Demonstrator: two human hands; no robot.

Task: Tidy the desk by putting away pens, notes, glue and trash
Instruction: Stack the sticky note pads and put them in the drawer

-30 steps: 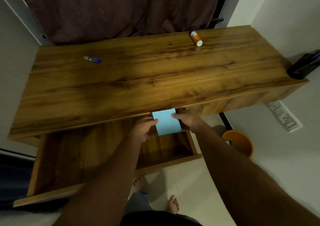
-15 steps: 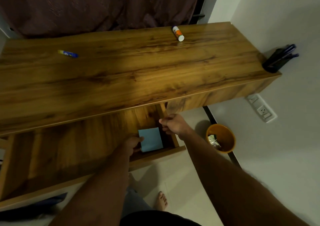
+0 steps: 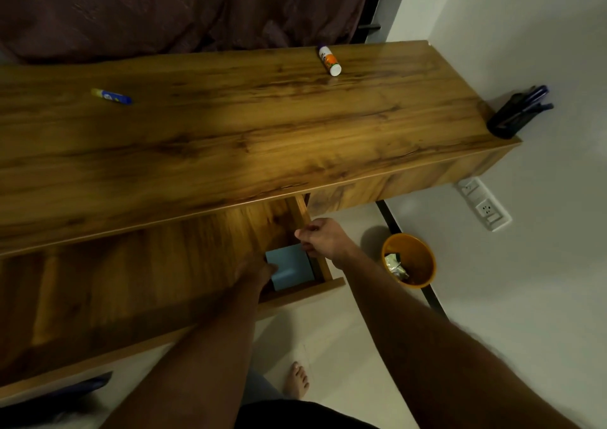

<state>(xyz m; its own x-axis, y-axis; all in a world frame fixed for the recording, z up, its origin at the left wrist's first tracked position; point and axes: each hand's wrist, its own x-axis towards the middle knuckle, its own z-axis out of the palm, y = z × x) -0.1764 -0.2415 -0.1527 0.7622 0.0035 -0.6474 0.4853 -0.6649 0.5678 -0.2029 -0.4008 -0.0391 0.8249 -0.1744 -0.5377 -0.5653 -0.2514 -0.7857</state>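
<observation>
A blue pad of notes [image 3: 292,266] lies flat in the front right corner of the open wooden drawer [image 3: 157,264]. My left hand [image 3: 258,269] reaches into the drawer, and its fingertips are on the pad's left edge. My right hand [image 3: 323,238] hovers over the drawer's right side wall, just above the pad's far corner, fingers curled with nothing seen in them. On the desk top [image 3: 230,139] an orange and white glue stick [image 3: 329,62] lies at the back right. A small blue and yellow stick [image 3: 111,96] lies at the back left.
A black holder with dark pens [image 3: 512,116] stands on the desk's right end by the wall. An orange bin [image 3: 427,264] with crumpled trash sits on the floor right of the drawer. A wall socket [image 3: 486,203] is above it. My bare foot [image 3: 297,379] is below the drawer front.
The pad went from being held in both hands under the desk edge down into the drawer's front right corner. My right hand let go and lifted; the view shifted right.
</observation>
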